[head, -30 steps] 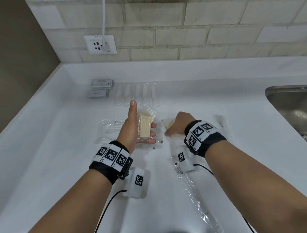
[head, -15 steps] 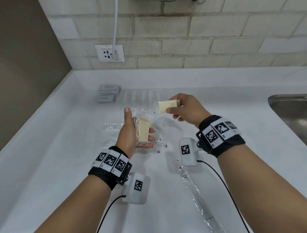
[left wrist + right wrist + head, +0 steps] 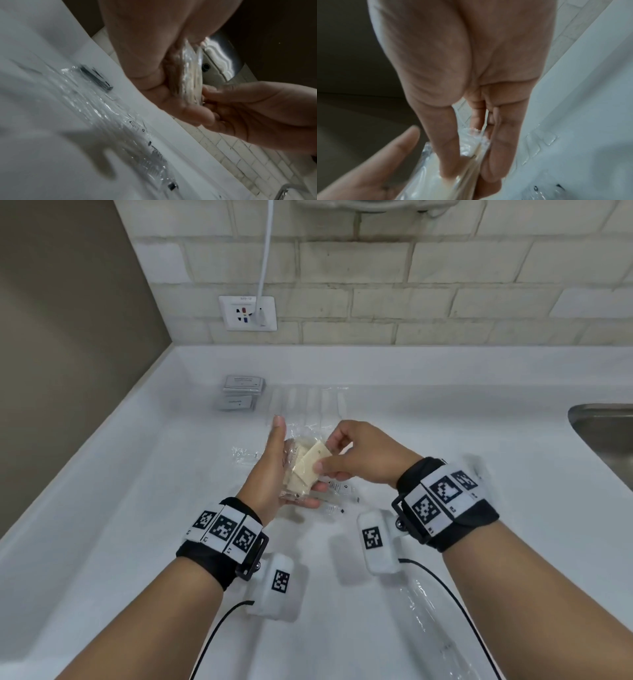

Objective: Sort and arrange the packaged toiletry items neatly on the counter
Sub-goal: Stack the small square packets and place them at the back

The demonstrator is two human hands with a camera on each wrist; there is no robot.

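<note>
My left hand (image 3: 296,463) is raised over the white counter (image 3: 137,508) and holds a small stack of cream packets in clear wrap (image 3: 294,484), fingers curled under it and thumb pointing up. My right hand (image 3: 325,453) pinches one more cream packet (image 3: 313,462) between thumb and finger and lays it against the top of that stack. The left wrist view shows the stack (image 3: 190,70) edge-on, between the palm and the right hand's fingers (image 3: 240,105). In the right wrist view, the pinched packet (image 3: 471,155) sits between thumb and finger.
Two piles of grey sachets (image 3: 243,383) lie at the back left, beside a row of clear-wrapped sticks (image 3: 308,405). Clear packets (image 3: 245,455) and small ones with black parts (image 3: 339,489) lie under the hands. A long clear-wrapped item (image 3: 431,621) lies near me; a steel sink (image 3: 606,433) is on the right.
My right hand took a cream packet off the counter, lifted it and brought it left onto the stack in my left hand. The left hand stayed raised with its stack.
</note>
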